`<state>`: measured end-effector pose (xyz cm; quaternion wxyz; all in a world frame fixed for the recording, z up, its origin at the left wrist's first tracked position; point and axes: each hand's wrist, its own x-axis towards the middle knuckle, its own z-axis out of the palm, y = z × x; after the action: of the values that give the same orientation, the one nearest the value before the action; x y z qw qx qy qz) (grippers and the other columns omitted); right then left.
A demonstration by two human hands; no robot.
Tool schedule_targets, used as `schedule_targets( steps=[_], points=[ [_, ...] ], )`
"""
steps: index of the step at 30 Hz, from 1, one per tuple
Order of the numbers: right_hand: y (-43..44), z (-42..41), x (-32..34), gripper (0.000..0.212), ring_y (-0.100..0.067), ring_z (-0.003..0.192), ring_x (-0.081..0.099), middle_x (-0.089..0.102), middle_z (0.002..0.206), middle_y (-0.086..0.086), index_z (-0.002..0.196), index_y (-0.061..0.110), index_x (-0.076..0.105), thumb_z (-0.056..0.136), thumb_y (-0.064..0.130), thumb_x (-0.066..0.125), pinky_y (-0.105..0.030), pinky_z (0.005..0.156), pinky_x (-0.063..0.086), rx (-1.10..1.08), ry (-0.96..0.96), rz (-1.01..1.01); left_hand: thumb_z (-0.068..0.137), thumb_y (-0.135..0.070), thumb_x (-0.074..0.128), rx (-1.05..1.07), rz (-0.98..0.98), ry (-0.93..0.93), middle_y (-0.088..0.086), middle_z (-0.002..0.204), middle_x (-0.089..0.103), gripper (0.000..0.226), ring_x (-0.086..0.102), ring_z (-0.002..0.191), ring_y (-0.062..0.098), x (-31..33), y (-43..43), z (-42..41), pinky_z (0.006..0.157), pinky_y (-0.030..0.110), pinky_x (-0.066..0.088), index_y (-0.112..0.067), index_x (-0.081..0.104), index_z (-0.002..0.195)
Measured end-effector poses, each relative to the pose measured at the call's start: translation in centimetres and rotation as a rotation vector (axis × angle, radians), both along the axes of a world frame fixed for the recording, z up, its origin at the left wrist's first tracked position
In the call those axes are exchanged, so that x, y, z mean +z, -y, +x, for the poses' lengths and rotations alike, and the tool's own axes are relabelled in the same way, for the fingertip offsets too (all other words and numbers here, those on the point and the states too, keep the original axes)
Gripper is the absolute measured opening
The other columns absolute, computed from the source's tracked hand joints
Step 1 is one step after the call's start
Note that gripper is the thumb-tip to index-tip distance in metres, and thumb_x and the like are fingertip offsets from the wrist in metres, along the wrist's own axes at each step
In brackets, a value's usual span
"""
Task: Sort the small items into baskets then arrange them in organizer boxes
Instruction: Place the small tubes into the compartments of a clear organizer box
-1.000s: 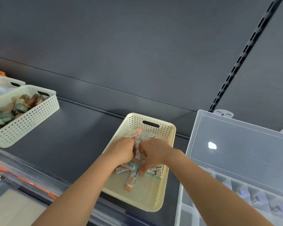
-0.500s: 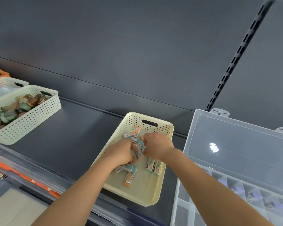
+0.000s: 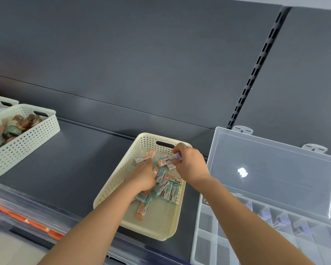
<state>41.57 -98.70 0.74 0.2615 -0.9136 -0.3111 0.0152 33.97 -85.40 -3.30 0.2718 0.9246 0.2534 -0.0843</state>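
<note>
A cream perforated basket [image 3: 111, 190] sits on the dark shelf and holds several small erasers in white sleeves with orange or teal ends [image 3: 166, 189]. My left hand [image 3: 141, 177] rests knuckles-up in the pile, fingers curled into the erasers; what it grips is hidden. My right hand [image 3: 188, 165] is near the basket's far rim, pinching a purple-ended eraser [image 3: 177, 156] between thumb and fingers. To the right lies an open clear organizer box [image 3: 204, 234] with its lid [image 3: 275, 180] leaning back; several far compartments hold purple-ended erasers [image 3: 266, 215].
A white perforated basket [image 3: 27, 138] with green and brown tape rolls stands at the left, another white basket [image 3: 0, 101] behind it. The shelf's front rail [image 3: 27, 222] carries orange strips. A slotted upright [image 3: 254, 71] runs up the back panel.
My right hand has moved from the middle of the pile toward the basket's far rim and lifted a purple-ended eraser. My left hand stayed in the pile. The view shifted slightly.
</note>
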Motion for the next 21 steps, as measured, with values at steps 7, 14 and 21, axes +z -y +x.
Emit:
schedule_targets(
  steps=[7,14,21],
  points=[
    [1.2,-0.9,0.4,0.034,-0.021,0.083,0.058,0.055,0.090,0.005,0.114,0.017,0.052,0.083,0.016,0.066,-0.032,0.073,0.051,0.087,-0.052,0.129,0.086,-0.015,0.067,0.065,-0.130,0.398,-0.012,0.093,0.063,0.021,0.059,0.078,0.007,1.5,0.2,-0.3,0.062,0.022,0.046,-0.024,0.066,0.105],
    [4.3,0.1,2.1,0.044,-0.016,0.069,0.046,0.047,0.071,0.008,0.125,0.013,0.054,0.084,0.024,0.068,-0.020,0.059,0.035,0.114,-0.140,0.072,0.085,0.000,0.064,-0.068,-0.400,0.486,-0.011,0.096,0.069,0.035,0.064,0.090,0.008,3.7,3.0,-0.1,0.079,0.029,0.054,-0.030,0.055,0.101],
    [10.0,0.3,2.7,0.032,-0.007,0.056,0.040,0.045,0.062,0.014,0.069,0.025,0.050,0.073,0.038,0.078,-0.015,0.049,0.031,-0.017,-0.164,0.133,0.070,-0.014,0.070,-0.285,-0.599,0.440,-0.005,0.094,0.071,0.028,0.065,0.095,0.024,5.2,8.0,0.8,0.089,0.045,0.049,-0.025,0.057,0.093]
  ],
)
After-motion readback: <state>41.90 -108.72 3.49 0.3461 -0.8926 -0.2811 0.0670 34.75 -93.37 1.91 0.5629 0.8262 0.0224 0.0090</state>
